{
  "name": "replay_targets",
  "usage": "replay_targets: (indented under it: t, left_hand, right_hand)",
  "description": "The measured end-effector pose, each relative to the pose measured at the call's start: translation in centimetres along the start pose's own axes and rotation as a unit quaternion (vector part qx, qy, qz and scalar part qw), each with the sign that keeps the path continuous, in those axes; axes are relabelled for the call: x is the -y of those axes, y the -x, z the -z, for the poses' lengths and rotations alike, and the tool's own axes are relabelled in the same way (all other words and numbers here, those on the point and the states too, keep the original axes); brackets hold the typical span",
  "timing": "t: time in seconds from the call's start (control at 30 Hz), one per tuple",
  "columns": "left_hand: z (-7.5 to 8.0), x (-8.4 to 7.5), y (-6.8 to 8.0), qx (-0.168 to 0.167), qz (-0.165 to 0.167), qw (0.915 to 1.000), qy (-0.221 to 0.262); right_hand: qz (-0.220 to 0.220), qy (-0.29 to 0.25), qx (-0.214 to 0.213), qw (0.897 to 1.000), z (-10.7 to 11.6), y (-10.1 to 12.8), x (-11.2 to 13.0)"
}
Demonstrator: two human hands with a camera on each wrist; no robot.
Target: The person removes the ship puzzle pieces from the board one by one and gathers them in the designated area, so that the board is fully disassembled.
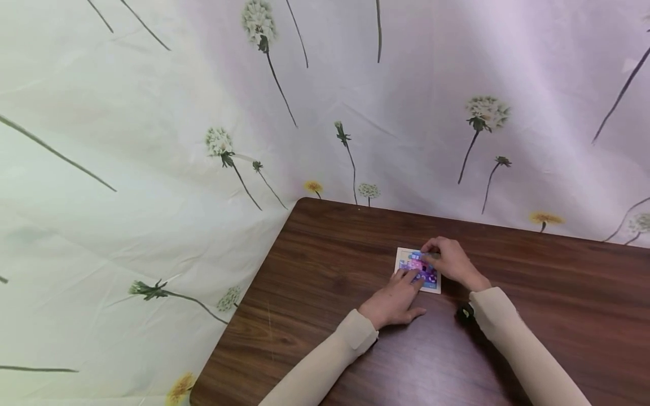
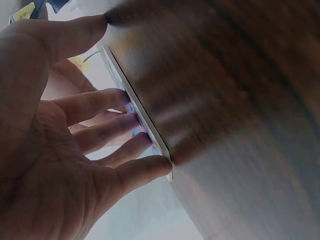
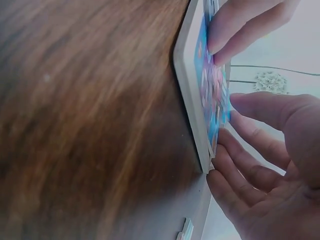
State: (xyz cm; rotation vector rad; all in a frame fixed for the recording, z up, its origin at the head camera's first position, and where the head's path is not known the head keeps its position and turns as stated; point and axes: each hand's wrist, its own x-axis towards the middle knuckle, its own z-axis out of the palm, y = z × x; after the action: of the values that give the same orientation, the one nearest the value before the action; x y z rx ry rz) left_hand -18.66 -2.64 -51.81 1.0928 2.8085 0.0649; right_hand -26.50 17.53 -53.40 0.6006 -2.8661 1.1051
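A small square tray puzzle lies flat on the dark wooden table. It has a pale rim and a blue, pink and purple picture; a beige patch shows near its upper left. My left hand rests its spread fingertips on the puzzle's lower left part, thumb apart on the table side. Over the upper right edge, my right hand pinches a light-blue puzzle piece between thumb and index finger. The other fingers of my right hand sit against the tray's edge. Fingers partly hide the picture.
The brown table ends at a rounded left corner. Behind and left hangs a pale cloth printed with dandelions. A small, light flat object lies near the table's edge. A black device sits by my right cuff.
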Motion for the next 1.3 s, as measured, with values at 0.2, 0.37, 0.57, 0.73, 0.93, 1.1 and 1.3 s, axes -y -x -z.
replay_targets:
  t: [0.2,0.37,0.57,0.73,0.93,1.1,1.3]
  left_hand:
    - [-0.1,0.1,-0.1,-0.004,-0.001,1.0,-0.007]
    - [-0.1,0.1,-0.2,-0.003,-0.006,0.9999,-0.01]
    - [0.0,0.0,-0.1,-0.012,-0.016,0.9995,-0.024]
    - [0.1,0.0,0.0,-0.016,-0.013,0.9995,-0.023]
    - [0.1,0.0,0.1,-0.014,-0.012,0.9996,-0.023]
    - [0.0,0.1,0.0,-0.017,-0.013,0.9995,-0.022]
    - [-0.1,0.1,0.0,-0.003,-0.003,0.9999,-0.011]
  right_hand:
    - [0.002,-0.01,0.002,1.0,0.2,0.0,-0.1]
    - [0.0,-0.011,0.0,1.0,0.2,0.2,0.0]
    - [0.001,-0.014,-0.003,1.0,0.1,0.2,0.4]
    - [0.003,-0.031,-0.014,0.999,0.0,0.2,0.6]
    - [0.003,-0.053,-0.03,0.998,0.1,0.4,0.3]
    - [0.002,-0.059,-0.061,0.996,0.4,0.8,0.0]
    - [-0.012,-0.084,-0.08,0.993,0.8,1.4,-0.5]
